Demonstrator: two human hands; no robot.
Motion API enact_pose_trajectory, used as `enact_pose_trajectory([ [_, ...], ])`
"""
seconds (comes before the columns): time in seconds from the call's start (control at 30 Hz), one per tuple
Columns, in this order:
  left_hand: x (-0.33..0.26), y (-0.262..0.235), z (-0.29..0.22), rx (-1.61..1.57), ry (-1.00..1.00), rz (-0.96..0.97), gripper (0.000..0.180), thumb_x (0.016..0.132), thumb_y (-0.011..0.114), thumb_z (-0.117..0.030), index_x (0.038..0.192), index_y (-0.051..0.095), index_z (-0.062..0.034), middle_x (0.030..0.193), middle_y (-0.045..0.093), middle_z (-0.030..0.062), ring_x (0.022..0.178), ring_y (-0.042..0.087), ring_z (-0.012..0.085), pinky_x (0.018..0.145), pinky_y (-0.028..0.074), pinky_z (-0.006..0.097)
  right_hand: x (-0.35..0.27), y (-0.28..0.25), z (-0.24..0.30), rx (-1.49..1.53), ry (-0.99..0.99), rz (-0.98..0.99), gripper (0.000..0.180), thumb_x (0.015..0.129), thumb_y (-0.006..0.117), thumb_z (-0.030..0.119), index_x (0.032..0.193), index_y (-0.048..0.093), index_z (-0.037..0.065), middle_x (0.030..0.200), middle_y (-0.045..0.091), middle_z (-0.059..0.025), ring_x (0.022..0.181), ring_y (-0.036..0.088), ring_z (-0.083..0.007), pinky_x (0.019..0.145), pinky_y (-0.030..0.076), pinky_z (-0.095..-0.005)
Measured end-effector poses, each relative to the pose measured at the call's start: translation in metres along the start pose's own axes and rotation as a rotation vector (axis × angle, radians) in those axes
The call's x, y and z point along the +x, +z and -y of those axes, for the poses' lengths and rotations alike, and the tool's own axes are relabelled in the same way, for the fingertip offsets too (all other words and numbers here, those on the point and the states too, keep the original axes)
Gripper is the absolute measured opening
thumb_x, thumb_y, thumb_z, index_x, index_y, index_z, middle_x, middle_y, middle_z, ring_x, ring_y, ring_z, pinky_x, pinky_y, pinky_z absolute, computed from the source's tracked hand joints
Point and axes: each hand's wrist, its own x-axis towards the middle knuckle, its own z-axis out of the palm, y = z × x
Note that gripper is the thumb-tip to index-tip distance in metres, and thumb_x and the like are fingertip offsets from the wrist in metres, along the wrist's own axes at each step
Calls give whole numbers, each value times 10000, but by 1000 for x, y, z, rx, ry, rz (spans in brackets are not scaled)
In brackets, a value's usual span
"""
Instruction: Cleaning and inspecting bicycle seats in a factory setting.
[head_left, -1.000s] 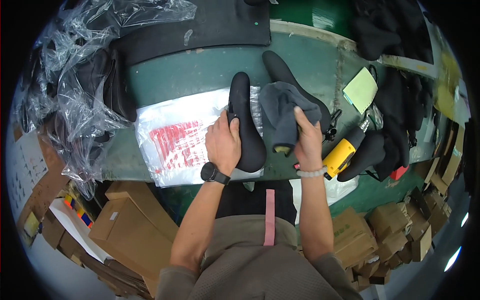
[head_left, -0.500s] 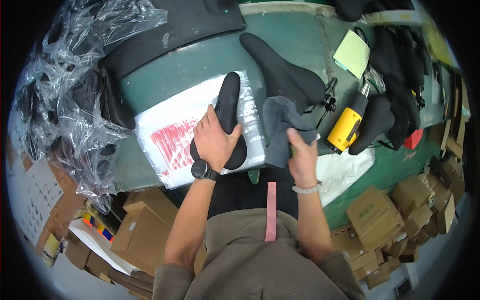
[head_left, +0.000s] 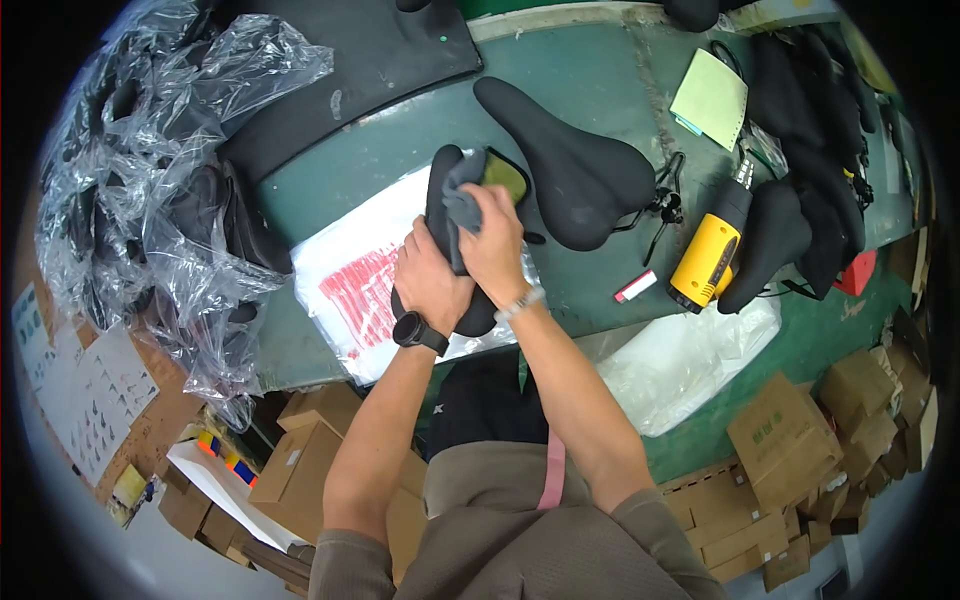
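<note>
A black bicycle saddle (head_left: 478, 318) lies on a white plastic bag with red print (head_left: 375, 290), its narrow nose pointing away from me. My left hand (head_left: 432, 278) holds the saddle from its left side, fingers against its middle. My right hand (head_left: 492, 250) grips a bunched grey cloth (head_left: 462, 190) and presses it on the saddle near the nose. Just right of the cloth is a dark-rimmed piece with an olive-green face (head_left: 507, 178), partly hidden. A second black saddle (head_left: 575, 165) rests farther right on the green table.
To the right are a yellow heat gun (head_left: 706, 255), a pale green notepad (head_left: 710, 98), a small red-and-white item (head_left: 635, 287) and more black saddles (head_left: 768, 235). Clear plastic wrap (head_left: 150, 200) heaps at left, beside a black mat (head_left: 360, 70). Cardboard boxes (head_left: 785, 440) stand below.
My right hand has brought the grey cloth leftward onto the saddle. The olive-green piece and the small red-and-white item now show. My left hand stays on the saddle.
</note>
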Motion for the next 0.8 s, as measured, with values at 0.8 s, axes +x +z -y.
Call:
enact_pose_trajectory([
  [0.8,5,1,3,-44,4,-85,799,760,742,-448,1302,481,78,1102,626,251,1006,604,417,894,483,482,105,-6,-13,-118,74,-59,353,839,725,142,1137,641,-27,1076,669,-253,1016,647,-399,883,511,-422],
])
